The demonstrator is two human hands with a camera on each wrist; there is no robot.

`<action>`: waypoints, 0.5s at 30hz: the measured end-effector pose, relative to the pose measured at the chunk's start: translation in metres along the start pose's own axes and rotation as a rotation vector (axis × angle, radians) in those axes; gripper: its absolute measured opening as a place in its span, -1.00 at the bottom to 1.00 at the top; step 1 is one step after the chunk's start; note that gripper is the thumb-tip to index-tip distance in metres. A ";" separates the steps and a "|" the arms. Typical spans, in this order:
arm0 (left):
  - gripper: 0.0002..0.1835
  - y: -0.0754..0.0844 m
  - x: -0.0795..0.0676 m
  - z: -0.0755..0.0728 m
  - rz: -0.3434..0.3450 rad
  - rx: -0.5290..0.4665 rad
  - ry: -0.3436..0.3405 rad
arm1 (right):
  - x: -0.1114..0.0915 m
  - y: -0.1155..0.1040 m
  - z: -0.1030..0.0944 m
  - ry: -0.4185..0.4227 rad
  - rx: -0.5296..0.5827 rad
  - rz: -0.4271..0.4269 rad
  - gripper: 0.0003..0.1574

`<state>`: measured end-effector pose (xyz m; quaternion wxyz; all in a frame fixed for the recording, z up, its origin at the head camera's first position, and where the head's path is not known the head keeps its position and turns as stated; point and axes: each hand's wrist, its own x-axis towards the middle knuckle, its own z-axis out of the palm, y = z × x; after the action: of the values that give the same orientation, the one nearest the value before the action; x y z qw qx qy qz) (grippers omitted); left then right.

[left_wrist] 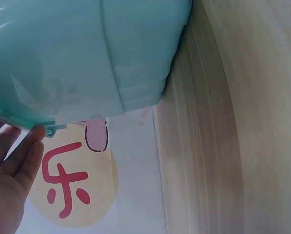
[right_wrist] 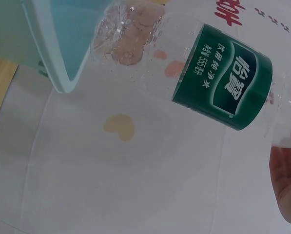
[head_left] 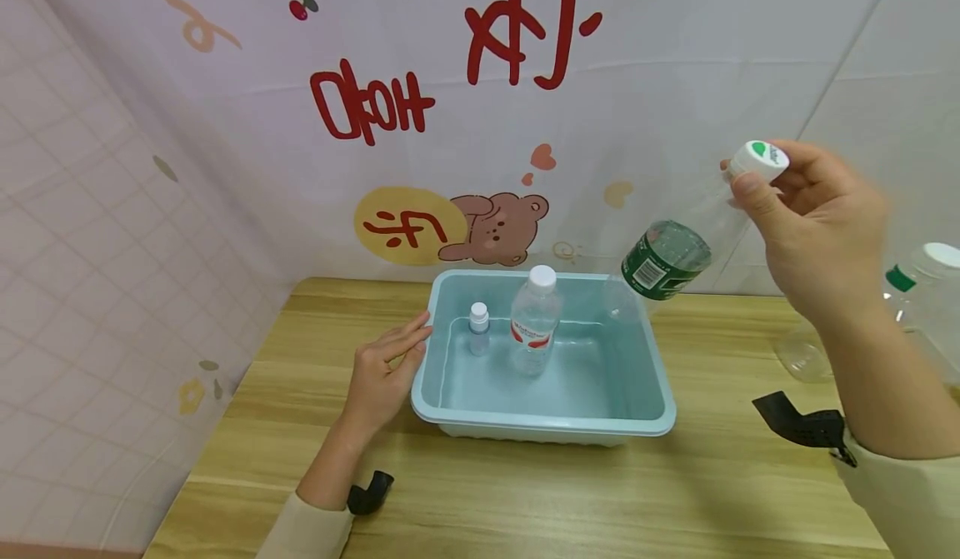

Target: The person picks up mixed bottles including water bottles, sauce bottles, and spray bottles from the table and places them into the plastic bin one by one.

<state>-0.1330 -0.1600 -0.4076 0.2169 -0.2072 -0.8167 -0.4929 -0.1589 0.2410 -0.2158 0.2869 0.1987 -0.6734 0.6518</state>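
Note:
My right hand pinches a clear plastic bottle by its white-capped neck, thumb and fingers on either side. The bottle has a green label and tilts, its base low to the left and overlapping the right rim of a light blue plastic basin in the head view. The right wrist view shows the green label close up. My left hand rests its fairly straight fingers against the basin's left rim. Inside the basin stand a clear bottle with a red-and-white label and a small bottle with a white cap.
More clear bottles stand at the right, partly hidden behind the right forearm. The basin sits on a wood-grain table. Behind it hangs a white cloth with red characters and a cartoon bear.

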 end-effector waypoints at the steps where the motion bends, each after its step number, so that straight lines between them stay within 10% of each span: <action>1: -0.74 0.000 0.000 0.000 -0.003 0.000 -0.001 | -0.001 0.001 0.001 -0.001 -0.016 0.003 -0.61; 15: -0.75 0.007 0.002 0.000 -0.006 -0.007 0.011 | -0.015 0.022 0.017 -0.088 -0.336 0.119 -0.57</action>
<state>-0.1309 -0.1568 -0.4017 0.2190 -0.2027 -0.8146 -0.4974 -0.1638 0.2242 -0.2419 0.2470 0.1361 -0.7954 0.5365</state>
